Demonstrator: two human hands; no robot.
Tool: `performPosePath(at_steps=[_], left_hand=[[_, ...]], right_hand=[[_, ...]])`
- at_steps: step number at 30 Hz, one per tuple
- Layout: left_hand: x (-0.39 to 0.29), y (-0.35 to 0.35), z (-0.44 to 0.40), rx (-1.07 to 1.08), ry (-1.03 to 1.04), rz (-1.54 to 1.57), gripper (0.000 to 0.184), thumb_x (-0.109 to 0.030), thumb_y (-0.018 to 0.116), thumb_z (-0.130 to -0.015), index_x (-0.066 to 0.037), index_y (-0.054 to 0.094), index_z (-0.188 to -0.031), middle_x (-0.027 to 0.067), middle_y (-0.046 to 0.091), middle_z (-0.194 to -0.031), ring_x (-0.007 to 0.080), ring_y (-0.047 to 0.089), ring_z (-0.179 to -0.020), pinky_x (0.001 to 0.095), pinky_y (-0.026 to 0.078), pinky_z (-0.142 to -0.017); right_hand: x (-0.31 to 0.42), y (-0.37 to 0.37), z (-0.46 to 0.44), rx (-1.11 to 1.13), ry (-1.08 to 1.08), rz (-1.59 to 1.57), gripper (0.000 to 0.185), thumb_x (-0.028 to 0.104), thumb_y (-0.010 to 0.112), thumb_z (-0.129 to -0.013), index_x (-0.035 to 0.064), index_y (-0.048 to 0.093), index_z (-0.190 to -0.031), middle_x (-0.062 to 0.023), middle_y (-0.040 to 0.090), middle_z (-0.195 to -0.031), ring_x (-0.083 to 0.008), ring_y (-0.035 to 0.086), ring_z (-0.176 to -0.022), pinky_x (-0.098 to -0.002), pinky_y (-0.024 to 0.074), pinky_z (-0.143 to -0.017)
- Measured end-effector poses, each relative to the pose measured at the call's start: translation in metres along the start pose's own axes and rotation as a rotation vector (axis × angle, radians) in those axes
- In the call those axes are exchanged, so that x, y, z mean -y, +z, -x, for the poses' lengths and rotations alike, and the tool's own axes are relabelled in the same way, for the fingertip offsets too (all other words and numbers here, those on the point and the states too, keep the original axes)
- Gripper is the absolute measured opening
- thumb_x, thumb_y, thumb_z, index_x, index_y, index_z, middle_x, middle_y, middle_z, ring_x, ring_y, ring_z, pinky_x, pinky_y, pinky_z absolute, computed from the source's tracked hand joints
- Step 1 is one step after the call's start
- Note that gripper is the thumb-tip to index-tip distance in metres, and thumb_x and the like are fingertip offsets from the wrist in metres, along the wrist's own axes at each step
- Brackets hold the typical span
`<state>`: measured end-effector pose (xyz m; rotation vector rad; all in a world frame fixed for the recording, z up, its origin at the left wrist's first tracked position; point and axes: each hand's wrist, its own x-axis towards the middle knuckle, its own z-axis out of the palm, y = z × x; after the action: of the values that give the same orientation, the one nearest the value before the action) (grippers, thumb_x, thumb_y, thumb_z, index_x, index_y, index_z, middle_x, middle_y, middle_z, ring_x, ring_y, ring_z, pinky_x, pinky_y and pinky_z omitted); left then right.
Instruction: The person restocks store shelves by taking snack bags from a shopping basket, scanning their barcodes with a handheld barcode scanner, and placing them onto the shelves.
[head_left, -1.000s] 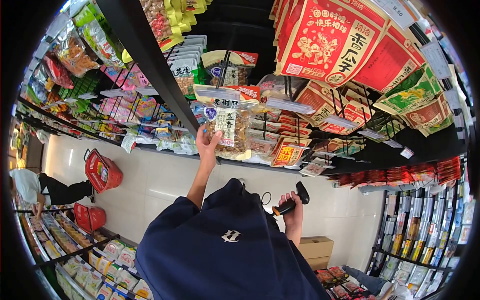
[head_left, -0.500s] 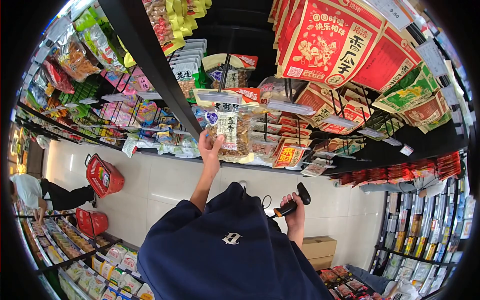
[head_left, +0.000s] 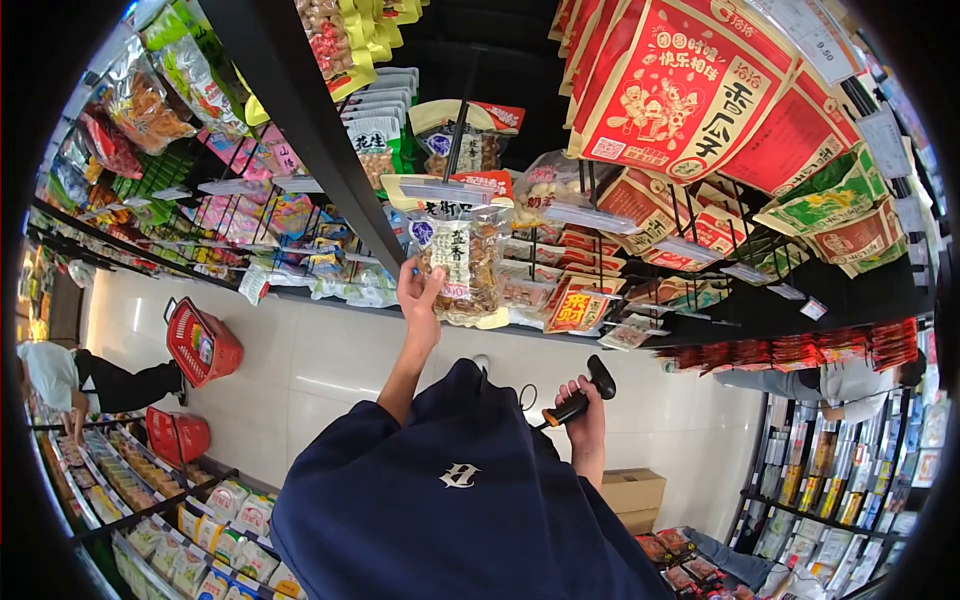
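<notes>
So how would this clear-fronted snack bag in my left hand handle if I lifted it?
The snack bag probably bends easily, as its clear front looks like plastic film. The small brownish pieces inside may shift. Its shiny surface could be slightly slippery in your left hand.

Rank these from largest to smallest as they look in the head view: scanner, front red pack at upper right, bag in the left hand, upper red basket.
1. Front red pack
2. Bag
3. Upper red basket
4. Scanner

The basket looks farther away, so its true size is unsure.
</notes>
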<state>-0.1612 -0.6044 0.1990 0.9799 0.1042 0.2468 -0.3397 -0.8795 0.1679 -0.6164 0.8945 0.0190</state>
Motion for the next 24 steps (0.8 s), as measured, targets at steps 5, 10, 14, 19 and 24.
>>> performPosePath(at_steps=[5, 10, 14, 19, 24], left_hand=[[0.001, -0.003, -0.003, -0.026, -0.008, -0.046, 0.046, -0.007, 0.066, -0.088, 0.004, 0.043, -0.126, 0.0083, 0.061, -0.101, 0.0126, 0.058, -0.093, 0.0263, 0.044, -0.084], [-0.011, 0.005, -0.002, 0.009, 0.045, -0.146, 0.047, -0.005, 0.066, -0.087, 0.004, 0.042, -0.127, 0.0084, 0.061, -0.101, 0.0125, 0.058, -0.091, 0.0259, 0.046, -0.082], [-0.007, 0.006, -0.001, -0.006, 0.038, -0.132, 0.047, -0.006, 0.066, -0.087, 0.004, 0.042, -0.127, 0.0094, 0.062, -0.103, 0.0128, 0.058, -0.092, 0.0260, 0.046, -0.082], [-0.002, 0.008, -0.002, -0.024, 0.012, -0.114, 0.048, -0.006, 0.066, -0.087, 0.004, 0.042, -0.128, 0.0102, 0.062, -0.105, 0.0135, 0.058, -0.094, 0.0272, 0.046, -0.085], [-0.001, 0.017, -0.013, -0.065, -0.026, -0.088, 0.047, -0.008, 0.066, -0.089, 0.003, 0.043, -0.128, 0.0106, 0.061, -0.107, 0.0137, 0.058, -0.095, 0.0277, 0.045, -0.086]], right_hand=[[0.003, 0.005, -0.006, -0.004, 0.014, 0.019, 0.022, 0.018, 0.067, -0.084, 0.0131, 0.055, -0.102, -0.0029, 0.059, -0.088, -0.0208, 0.061, -0.082, -0.0370, 0.0509, -0.072], [0.005, 0.007, -0.016, 0.022, 0.040, -0.011, 0.027, 0.016, 0.069, -0.083, 0.0113, 0.054, -0.105, -0.0032, 0.058, -0.089, -0.0203, 0.059, -0.081, -0.0362, 0.0503, -0.073], [0.009, 0.014, -0.021, 0.016, 0.028, 0.015, 0.022, 0.018, 0.067, -0.084, 0.0126, 0.055, -0.102, -0.0032, 0.060, -0.086, -0.0206, 0.061, -0.079, -0.0368, 0.0511, -0.071], [0.012, 0.019, -0.030, -0.016, 0.039, 0.001, 0.022, 0.018, 0.067, -0.085, 0.0126, 0.055, -0.102, -0.0019, 0.058, -0.084, -0.0194, 0.059, -0.079, -0.0359, 0.0500, -0.071], [0.017, 0.023, -0.033, 0.002, 0.043, 0.003, 0.020, 0.017, 0.067, -0.085, 0.0125, 0.055, -0.101, -0.0015, 0.057, -0.085, -0.0189, 0.059, -0.079, -0.0353, 0.0496, -0.071]])
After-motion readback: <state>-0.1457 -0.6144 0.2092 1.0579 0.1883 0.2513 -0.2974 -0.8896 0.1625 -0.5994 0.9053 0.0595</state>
